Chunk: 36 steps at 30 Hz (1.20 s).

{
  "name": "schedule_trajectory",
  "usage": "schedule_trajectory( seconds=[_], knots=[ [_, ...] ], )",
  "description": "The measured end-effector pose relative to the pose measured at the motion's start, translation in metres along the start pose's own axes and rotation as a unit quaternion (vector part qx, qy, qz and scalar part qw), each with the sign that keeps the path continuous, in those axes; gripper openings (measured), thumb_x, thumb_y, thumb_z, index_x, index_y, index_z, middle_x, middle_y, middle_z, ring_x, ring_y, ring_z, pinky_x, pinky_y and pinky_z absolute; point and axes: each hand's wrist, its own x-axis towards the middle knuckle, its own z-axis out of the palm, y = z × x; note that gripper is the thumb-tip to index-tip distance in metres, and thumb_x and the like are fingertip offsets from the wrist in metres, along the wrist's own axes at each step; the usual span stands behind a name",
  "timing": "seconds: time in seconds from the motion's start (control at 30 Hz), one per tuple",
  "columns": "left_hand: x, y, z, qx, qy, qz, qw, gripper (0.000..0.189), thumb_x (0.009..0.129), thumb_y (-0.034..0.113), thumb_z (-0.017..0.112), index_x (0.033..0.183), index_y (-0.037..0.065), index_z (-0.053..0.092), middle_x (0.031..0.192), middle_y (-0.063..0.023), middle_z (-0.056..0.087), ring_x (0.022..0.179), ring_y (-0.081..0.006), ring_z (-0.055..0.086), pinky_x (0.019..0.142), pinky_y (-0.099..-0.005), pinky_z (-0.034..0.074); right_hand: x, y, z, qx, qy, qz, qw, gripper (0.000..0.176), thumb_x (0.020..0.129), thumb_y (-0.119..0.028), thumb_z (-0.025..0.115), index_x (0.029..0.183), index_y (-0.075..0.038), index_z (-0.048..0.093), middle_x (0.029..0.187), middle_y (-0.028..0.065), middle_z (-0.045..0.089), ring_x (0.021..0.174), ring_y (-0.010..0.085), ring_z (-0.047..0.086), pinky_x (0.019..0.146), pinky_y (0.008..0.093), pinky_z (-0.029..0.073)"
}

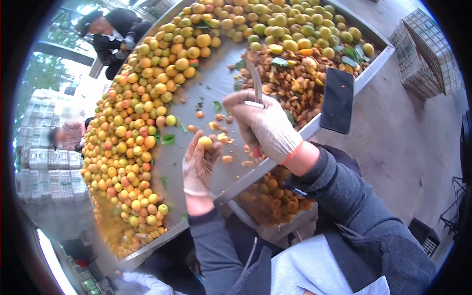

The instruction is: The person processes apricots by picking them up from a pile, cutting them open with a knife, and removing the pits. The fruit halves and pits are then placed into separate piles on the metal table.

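Observation:
My left hand (199, 164), in a soiled glove, pinches one yellow apricot (205, 143) in its fingertips, above the metal table (196, 105). Just to its right, my right hand (268, 125) wears a white knit glove and is closed around a knife (256, 81). The curved blade points up and away from me, and a bit of red handle shows below the fist. The blade is apart from the apricot. Scattered pits and fruit scraps (222, 137) lie on the metal between and beyond my hands.
Apricots (128, 142) cover the left and far table. A heap of brown pits (290, 81) lies at right, near a phone (337, 101) on the table's rim. Halved apricots (275, 196) fill a container below the near edge. Another person (120, 34) stands across; crates (425, 54) stand right.

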Motion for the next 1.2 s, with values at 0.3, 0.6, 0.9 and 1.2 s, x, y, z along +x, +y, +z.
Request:
schedule_trajectory(
  seconds=[0.3, 0.6, 0.9, 1.2],
  knots=[
    [-0.06, -0.012, -0.003, -0.354, -0.104, 0.1, 0.924, 0.039, 0.091, 0.005, 0.059, 0.129, 0.004, 0.05, 0.127, -0.0168, 0.054, 0.116, -0.0277, 0.054, 0.105, -0.042, 0.041, -0.019, 0.054, 0.014, -0.324, -0.181, 0.007, 0.928, 0.013, 0.086, -0.008, 0.058, 0.096, -0.004, 0.067, 0.074, -0.0026, 0.06, 0.064, 0.0058, 0.053, 0.06, 0.0214, 0.045],
    [-0.063, -0.008, -0.004, -0.368, -0.069, 0.125, 0.919, 0.041, 0.092, 0.014, 0.059, 0.131, 0.006, 0.05, 0.124, -0.0155, 0.057, 0.114, -0.024, 0.055, 0.1, -0.039, 0.043, -0.023, 0.082, 0.02, -0.404, -0.228, -0.013, 0.886, 0.018, 0.084, -0.01, 0.058, 0.1, -0.006, 0.065, 0.091, 0.0089, 0.067, 0.088, 0.017, 0.063, 0.082, 0.0309, 0.049],
    [-0.079, 0.005, 0.004, -0.27, 0.028, 0.126, 0.954, 0.042, 0.096, 0.023, 0.052, 0.134, 0.006, 0.049, 0.12, -0.0113, 0.058, 0.092, -0.0201, 0.055, 0.083, -0.0349, 0.046, -0.03, 0.093, 0.028, -0.503, -0.244, 0.009, 0.829, 0.021, 0.082, -0.01, 0.057, 0.1, -0.002, 0.064, 0.092, 0.0132, 0.068, 0.087, 0.0227, 0.065, 0.082, 0.034, 0.05],
    [-0.083, 0.014, 0.002, -0.127, 0.047, 0.174, 0.976, 0.055, 0.093, 0.019, 0.059, 0.141, 0.0, 0.038, 0.119, -0.0094, 0.057, 0.105, -0.021, 0.057, 0.086, -0.0321, 0.047, -0.025, 0.078, 0.028, -0.507, -0.301, 0.065, 0.805, 0.022, 0.081, -0.01, 0.056, 0.099, -0.002, 0.066, 0.089, 0.0141, 0.068, 0.084, 0.024, 0.065, 0.08, 0.0336, 0.05]
  ],
)
